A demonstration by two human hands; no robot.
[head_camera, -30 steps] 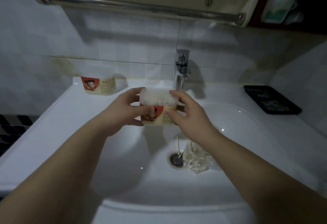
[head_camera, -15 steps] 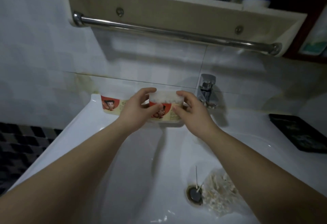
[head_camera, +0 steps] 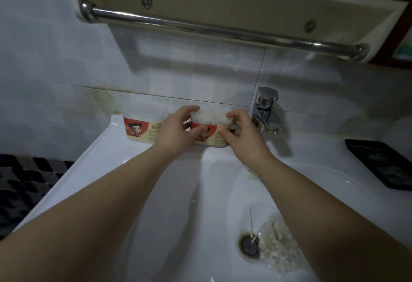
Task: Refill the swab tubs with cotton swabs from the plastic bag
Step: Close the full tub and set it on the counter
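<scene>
A clear swab tub point(head_camera: 209, 126) with a red cartoon label and white swab heads at its top rests on the sink's back ledge. My left hand point(head_camera: 176, 130) grips its left side and my right hand point(head_camera: 242, 134) grips its right side. A second tub point(head_camera: 142, 125) of the same kind stands right beside it on the left. The plastic bag of cotton swabs point(head_camera: 275, 248) lies in the basin beside the drain point(head_camera: 249, 245), partly hidden by my right forearm. Two loose swabs stick up at the drain.
The white sink point(head_camera: 111, 165) has a chrome tap point(head_camera: 265, 110) just right of my right hand. A black tray point(head_camera: 383, 163) sits on the right ledge. A steel towel bar point(head_camera: 211, 28) and a shelf hang overhead. Dark patterned floor lies left.
Both hands carried the filled tub from above the basin back and left to the ledge, next to the other tub. The view tilted up, showing more of the shelf.
</scene>
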